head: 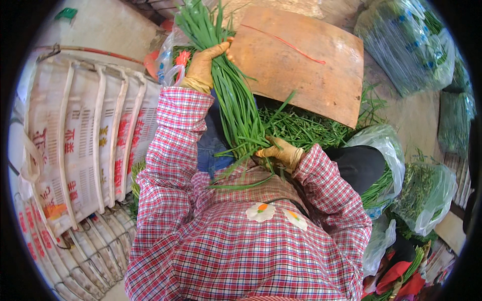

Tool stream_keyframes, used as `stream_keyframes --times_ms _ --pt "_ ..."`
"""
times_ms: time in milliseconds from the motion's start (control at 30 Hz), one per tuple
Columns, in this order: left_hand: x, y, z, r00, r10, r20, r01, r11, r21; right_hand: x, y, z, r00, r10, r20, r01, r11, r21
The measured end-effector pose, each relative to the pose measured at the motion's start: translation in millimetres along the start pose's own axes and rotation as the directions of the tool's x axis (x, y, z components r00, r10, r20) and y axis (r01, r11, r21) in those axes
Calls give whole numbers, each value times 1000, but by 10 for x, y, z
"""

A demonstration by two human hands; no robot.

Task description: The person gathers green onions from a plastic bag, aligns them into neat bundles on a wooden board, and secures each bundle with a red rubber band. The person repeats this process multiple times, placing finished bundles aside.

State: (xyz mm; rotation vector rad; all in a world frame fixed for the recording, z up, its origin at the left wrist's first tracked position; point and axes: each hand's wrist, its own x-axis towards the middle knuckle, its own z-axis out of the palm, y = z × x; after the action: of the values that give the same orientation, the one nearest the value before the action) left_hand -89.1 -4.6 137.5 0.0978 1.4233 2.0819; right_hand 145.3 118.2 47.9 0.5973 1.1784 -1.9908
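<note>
A long bundle of garlic chives (237, 98) slants from the top of the view down to my lap. My left hand (203, 67), in a yellowish glove, is wrapped around it below the leafy tips. At the stem ends, my right hand (284, 151), gloved alike, has its fingers curled in against the lower stalks. Several loose blades stick out sideways there, and one long blade (244, 185) droops across my checked apron (241, 248). Part of the right fingertips is hidden by the greens.
A wooden board (301, 64) with a red tie (286, 41) on it lies ahead, above a heap of cut greens (305, 128). Bagged greens (406, 49) stand at right. White printed sacks (86, 139) are stacked at left. Another person's hand (396, 289) shows at lower right.
</note>
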Motion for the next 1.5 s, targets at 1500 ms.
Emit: stream_keyframes --times_ms 1500 --pt "-970 -250 -1214 619 150 -771 -451 871 -193 332 -249 496 908 -344 -237 417 776 473"
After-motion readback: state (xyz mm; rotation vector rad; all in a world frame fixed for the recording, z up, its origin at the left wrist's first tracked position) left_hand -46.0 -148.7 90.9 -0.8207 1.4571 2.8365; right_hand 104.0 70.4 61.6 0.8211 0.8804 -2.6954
